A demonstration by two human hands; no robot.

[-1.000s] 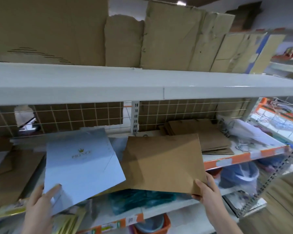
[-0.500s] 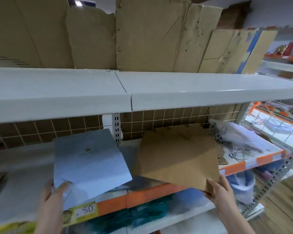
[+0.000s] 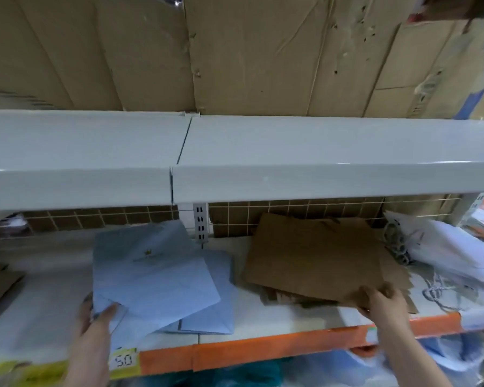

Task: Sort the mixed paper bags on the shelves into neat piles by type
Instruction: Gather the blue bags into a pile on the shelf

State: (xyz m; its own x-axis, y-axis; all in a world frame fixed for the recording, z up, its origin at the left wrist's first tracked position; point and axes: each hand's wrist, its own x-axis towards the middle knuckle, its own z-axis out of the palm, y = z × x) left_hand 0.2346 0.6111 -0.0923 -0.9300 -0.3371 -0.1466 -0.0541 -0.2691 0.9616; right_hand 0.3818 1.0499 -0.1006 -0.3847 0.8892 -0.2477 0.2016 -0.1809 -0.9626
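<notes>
On the white metal shelf (image 3: 285,317) with its orange front strip, the left hand (image 3: 94,317) pinches the near-left corner of a flat pale blue paper bag (image 3: 148,275) bearing a small gold crest, thumb on top and fingers underneath. That bag lies tilted over more pale blue bags (image 3: 215,317) of the same kind, near the shelf's middle, just left of the slotted white upright (image 3: 200,222) at the back. The right hand (image 3: 383,301) grips the near-right corner of a flat brown kraft paper bag (image 3: 313,255), fingers curled over its edge, close to the shelf's front edge. This bag rests on a pile of brown kraft bags (image 3: 285,296) whose edges show beneath it on the right half of the shelf. Farther right, toward the shelf's right end, lie white paper bags with grey cord handles (image 3: 444,247). A yellow price label (image 3: 123,360) reading 5.0 sits on the front strip near the left wrist. Above, flattened brown cardboard sheets (image 3: 263,51) stand along the back of the upper white shelf (image 3: 319,152).
</notes>
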